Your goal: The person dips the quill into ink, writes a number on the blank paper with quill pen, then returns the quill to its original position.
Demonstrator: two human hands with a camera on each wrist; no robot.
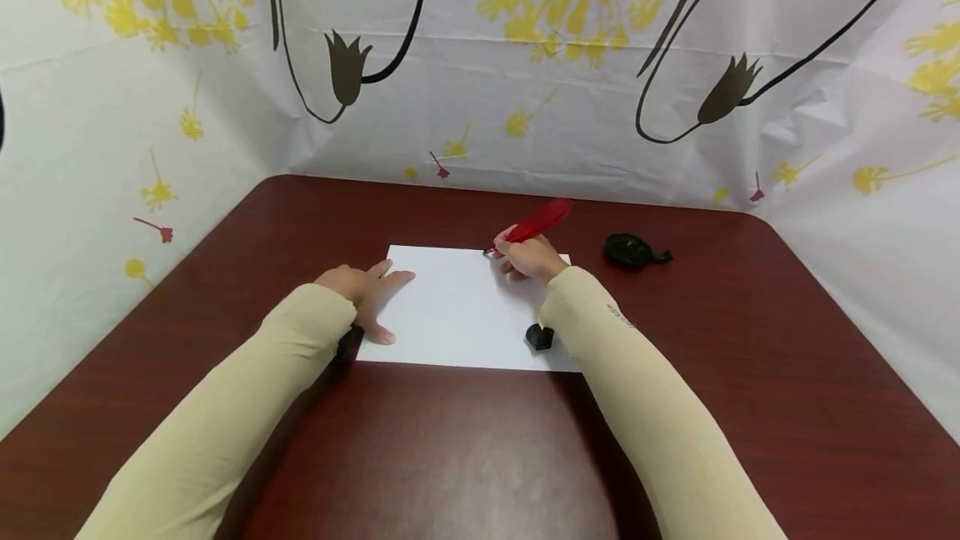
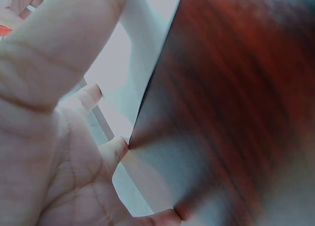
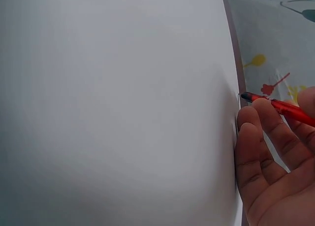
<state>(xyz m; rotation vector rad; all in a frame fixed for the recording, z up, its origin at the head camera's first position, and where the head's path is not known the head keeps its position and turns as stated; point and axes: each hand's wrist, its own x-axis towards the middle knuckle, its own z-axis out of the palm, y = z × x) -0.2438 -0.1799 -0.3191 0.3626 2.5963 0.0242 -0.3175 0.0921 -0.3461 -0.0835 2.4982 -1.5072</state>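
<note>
A blank white sheet of paper (image 1: 450, 307) lies on the dark red-brown table. My left hand (image 1: 363, 294) rests at its left edge with the fingers spread, thumb on the paper near the lower left corner. In the left wrist view, the spread fingers of the left hand (image 2: 78, 172) touch down around the sheet's edge. My right hand (image 1: 525, 257) pinches a red feather pen (image 1: 536, 223) over the upper right part of the sheet. The dark tip of the pen (image 3: 248, 96) points down close to the paper's far edge in the right wrist view.
To the right of the sheet lies a dark, shiny, rounded object (image 1: 630, 250) with a narrow neck. A white cloth (image 1: 465, 98) with yellow flowers and dark tulips hangs behind and beside the table (image 1: 465, 440). A small black block (image 1: 539, 337) sits beneath the right wrist.
</note>
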